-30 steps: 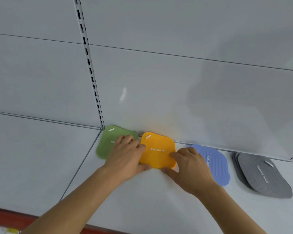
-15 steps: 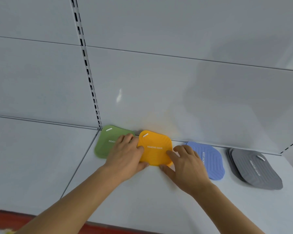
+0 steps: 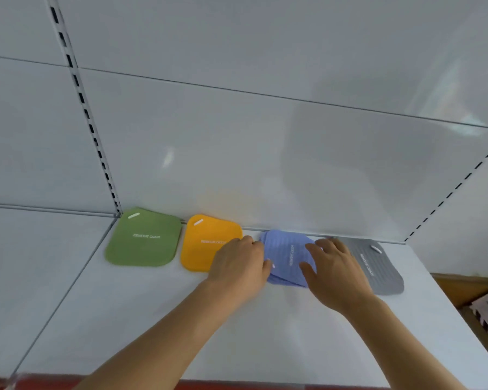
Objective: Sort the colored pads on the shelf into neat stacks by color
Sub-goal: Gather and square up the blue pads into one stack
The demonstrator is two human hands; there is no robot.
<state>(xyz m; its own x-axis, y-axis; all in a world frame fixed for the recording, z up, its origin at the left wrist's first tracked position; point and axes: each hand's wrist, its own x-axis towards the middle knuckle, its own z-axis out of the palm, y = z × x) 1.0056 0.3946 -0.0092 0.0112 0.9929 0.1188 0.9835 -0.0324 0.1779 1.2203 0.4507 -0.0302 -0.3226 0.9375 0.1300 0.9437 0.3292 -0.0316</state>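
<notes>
Blue pads (image 3: pixel 289 257) sit between both forearms reaching over the white shelf (image 3: pixel 152 319). Left hand (image 3: pixel 238 270) touches their left edge, right hand (image 3: pixel 334 273) the right, fingers loosely spread, gripping nothing.

I see a white shelf (image 3: pixel 152 319) with a seam running down its left side. White back panels (image 3: pixel 265 153) rise behind it, split by horizontal joints. A slotted upright (image 3: pixel 81 97) runs down the left to the shelf corner, a second slotted strip (image 3: pixel 457 187) angles down at right. Soft glare patch on the back panel. Red edge (image 3: pixel 237 385) along the shelf front. Bottom right, past the shelf: brown floor (image 3: pixel 457 288), blurred.
</notes>
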